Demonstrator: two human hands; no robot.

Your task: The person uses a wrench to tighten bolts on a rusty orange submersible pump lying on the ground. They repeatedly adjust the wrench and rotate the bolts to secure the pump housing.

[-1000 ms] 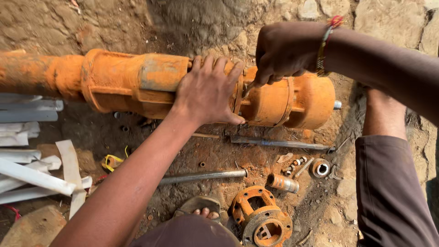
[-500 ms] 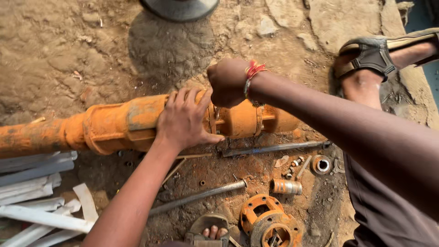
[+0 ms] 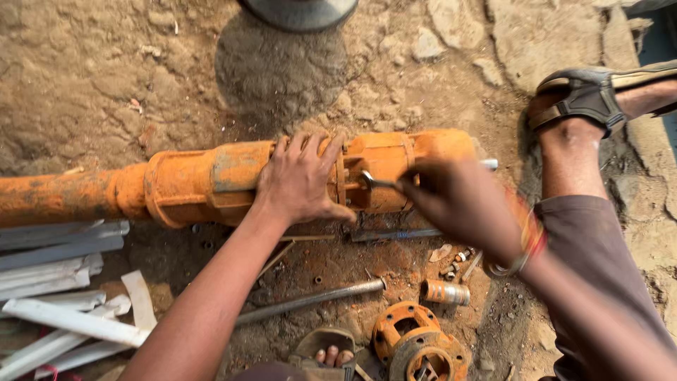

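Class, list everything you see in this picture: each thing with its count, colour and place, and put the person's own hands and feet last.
Pump body: one, orange, lying across the dirt.
Spanner: one, metal, at the pump's flange.
Long rod: one, grey, on the ground below the pump.
Flange parts: two, orange, stacked at the bottom edge.
Short sleeve: one, brownish metal, right of the rod.
White strips: several, lower left.
Round grey object: one, top edge, partly cut off.
Left hand: pressed flat on the pump.
Right hand: gripping the spanner, bangles at the wrist.
Sandalled foot: upper right.
Toes in sandal: bottom centre.
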